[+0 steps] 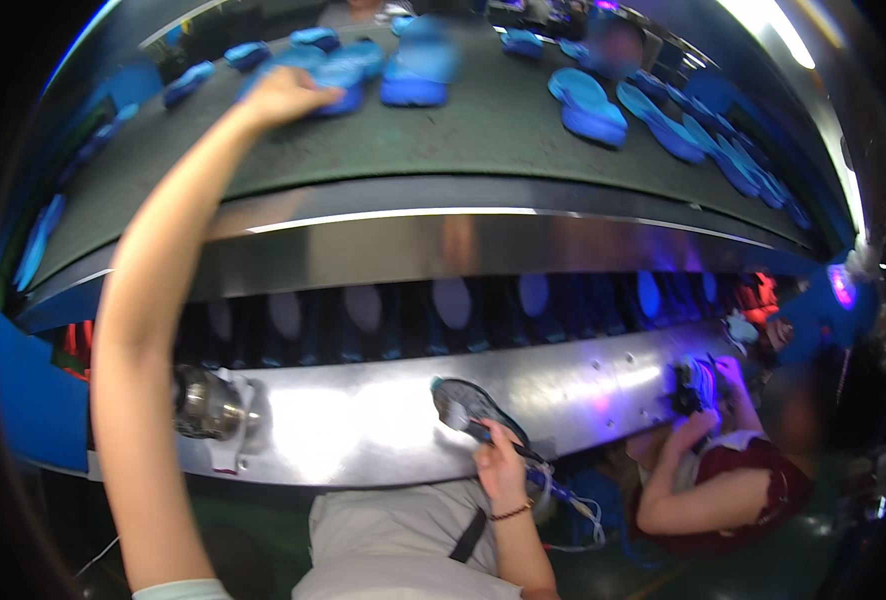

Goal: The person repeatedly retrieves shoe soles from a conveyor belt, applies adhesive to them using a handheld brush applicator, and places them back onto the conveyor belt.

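Observation:
My left arm stretches up over the green conveyor belt (503,140). My left hand (288,97) is at a blue shoe sole (341,92), thumb against it and fingers closed; the far fingertips are partly hidden. Another blue sole (418,85) lies just right of it, blurred. Low in the middle, my right hand (501,462) grips a slim black-handled tool (511,447); its working end is not clear. Under and beyond that tool, a dark shoe-shaped piece with a teal edge (471,400) lies at a slant on the metal ledge (343,420).
More blue soles (663,125) lie along the belt's right and left sides. A metal pot-like container (206,402) stands on a cloth at left. Dark slots with pale ovals (453,302) run beneath the belt. At right, a co-worker in dark red (728,495) handles a shoe piece.

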Demonstrator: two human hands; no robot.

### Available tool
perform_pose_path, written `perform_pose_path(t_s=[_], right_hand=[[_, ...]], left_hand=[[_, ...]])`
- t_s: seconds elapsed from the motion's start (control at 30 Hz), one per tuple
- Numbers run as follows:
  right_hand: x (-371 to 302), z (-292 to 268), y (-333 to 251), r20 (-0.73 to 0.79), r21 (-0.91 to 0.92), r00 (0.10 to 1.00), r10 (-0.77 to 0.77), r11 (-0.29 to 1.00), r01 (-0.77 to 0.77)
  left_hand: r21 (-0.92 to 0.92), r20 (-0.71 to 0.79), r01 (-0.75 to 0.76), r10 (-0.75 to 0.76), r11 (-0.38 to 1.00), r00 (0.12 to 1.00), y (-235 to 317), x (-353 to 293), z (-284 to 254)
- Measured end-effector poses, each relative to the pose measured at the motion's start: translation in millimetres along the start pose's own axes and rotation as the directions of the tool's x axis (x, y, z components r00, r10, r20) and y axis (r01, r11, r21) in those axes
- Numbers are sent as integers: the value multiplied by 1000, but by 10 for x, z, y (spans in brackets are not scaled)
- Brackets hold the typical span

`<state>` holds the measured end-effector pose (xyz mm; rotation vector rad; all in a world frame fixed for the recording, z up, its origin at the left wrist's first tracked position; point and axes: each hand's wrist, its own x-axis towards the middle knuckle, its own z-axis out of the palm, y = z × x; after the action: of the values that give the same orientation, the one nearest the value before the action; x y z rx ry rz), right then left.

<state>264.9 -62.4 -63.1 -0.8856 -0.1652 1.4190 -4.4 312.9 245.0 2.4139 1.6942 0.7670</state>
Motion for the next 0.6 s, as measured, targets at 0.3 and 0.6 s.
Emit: perform_pose_path(t_s=[0.3,0.6], right_hand=[[92,130,-114,88,-49,995,-41,998,45],[118,-7,-255,71,-83,993,-90,992,96]], left_hand=[[-182,59,-21,33,983,998,1115,-258,250],[79,-224,-175,189,981,956,670,-1177,-93]])
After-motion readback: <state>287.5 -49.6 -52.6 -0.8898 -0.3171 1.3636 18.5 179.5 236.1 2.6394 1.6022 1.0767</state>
